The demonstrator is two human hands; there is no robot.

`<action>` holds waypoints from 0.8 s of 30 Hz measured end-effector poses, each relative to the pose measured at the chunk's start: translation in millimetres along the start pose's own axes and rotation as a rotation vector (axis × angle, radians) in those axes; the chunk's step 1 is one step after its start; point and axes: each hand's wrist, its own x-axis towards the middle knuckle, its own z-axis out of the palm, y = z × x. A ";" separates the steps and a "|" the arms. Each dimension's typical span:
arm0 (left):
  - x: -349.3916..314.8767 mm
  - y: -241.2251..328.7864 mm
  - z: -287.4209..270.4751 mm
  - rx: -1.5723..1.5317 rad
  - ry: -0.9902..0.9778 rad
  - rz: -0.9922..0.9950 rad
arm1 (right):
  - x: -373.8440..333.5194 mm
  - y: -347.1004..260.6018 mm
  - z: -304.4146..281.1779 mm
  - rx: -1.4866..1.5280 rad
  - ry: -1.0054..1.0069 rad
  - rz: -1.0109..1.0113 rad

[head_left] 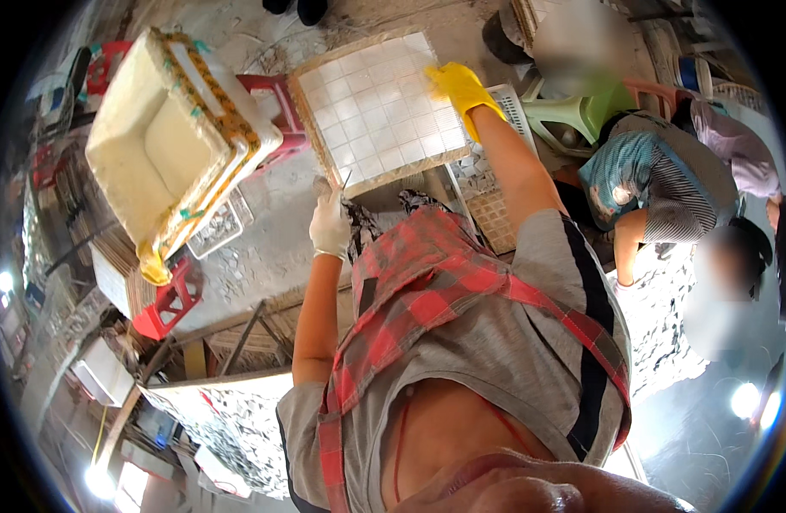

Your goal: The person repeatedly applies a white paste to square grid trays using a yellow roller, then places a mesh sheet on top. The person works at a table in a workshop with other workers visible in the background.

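In front of me lies a square board (pixel 384 107) covered with a grid of white tiles inside a rough tan frame. My right hand (pixel 463 91), in a yellow rubber glove, reaches over its right side with the fingers stretched over the tiles, slightly blurred. At the near left corner is my left hand (pixel 328 224) in a whitish glove with greyed fingertips. Its fingers are closed, and a thin pointed thing (pixel 348 179) sticks up beside them. What exactly it grips is too small to make out.
A yellowed foam box (pixel 166 137) with taped edges stands at the left, near red plastic stools (pixel 172 299). A white basket (pixel 218 229) holds small pieces. At the right are a green chair (pixel 581 115), seated people and a tan gridded tile sheet (pixel 493 221).
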 end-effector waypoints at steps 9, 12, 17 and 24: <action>6.5 13.3 -8.7 0.060 -0.082 -0.065 | 1.2 -0.5 8.1 -0.104 0.259 0.013; -1.8 8.2 -5.3 0.065 -0.102 -0.084 | -9.9 -47.8 -20.6 -0.252 0.183 0.080; -0.2 11.7 -15.0 0.078 -0.005 -0.020 | 30.8 -99.4 -31.2 -0.303 0.192 -0.343; -2.3 -12.0 -10.6 -0.077 -0.030 0.007 | -38.0 -143.5 91.7 -0.340 0.135 -0.868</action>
